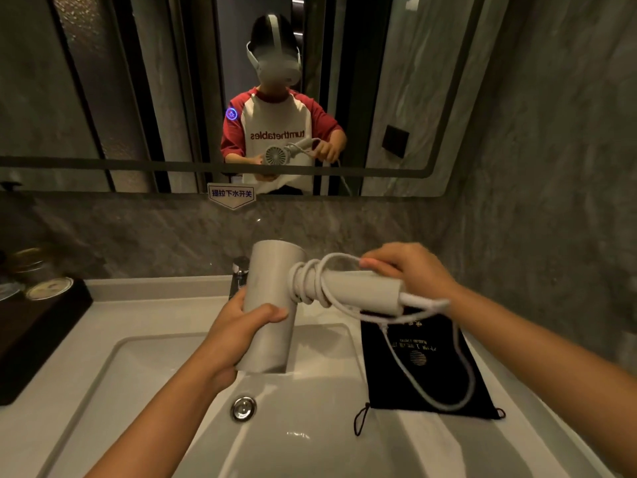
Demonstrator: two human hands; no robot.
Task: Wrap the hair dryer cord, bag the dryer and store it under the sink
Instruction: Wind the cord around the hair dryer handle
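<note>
Over the sink I hold a white hair dryer [272, 284]. My left hand [241, 326] grips its barrel from the left. The dryer's handle [362, 288] points right, with several turns of white cord [306, 281] wound round it near the barrel. My right hand [410, 270] pinches a loop of that cord above the handle. The loose rest of the cord [462, 377] hangs from the handle's end and loops down over a flat black drawstring bag [431, 367] lying on the counter to the right of the basin.
A white basin [144, 367] with a metal drain plug [243, 408] lies below my hands, and a chrome faucet [239, 274] stands behind the dryer. A dark tray [31, 339] with lidded jars sits at the left. Grey stone walls and a mirror [427, 98] close the back and right.
</note>
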